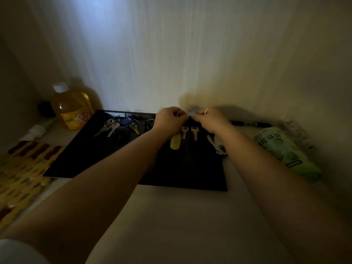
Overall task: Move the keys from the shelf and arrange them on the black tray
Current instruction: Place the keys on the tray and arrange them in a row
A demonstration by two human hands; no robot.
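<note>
A black tray point(80, 159) lies on the shelf against the back wall. On its far left part rest a bunch of silver keys point(109, 126), a dark fob point(122, 133) and a small brass-coloured bunch point(134, 125). My left hand point(170, 121) and my right hand point(210, 120) meet over the tray's far right part, fingers pinched together on a key bunch. From it hang a yellow tag point(175, 142) and two silver keys point(189, 132). A white patterned strap point(217, 146) lies under my right wrist at the tray's edge.
An orange drink bottle point(71, 107) stands at the back left beside a dark jar point(46, 109). A white tube point(36, 131) and rows of yellow and red packets point(22, 172) lie left. A green packet point(285, 153) and a black pen point(251, 123) lie right.
</note>
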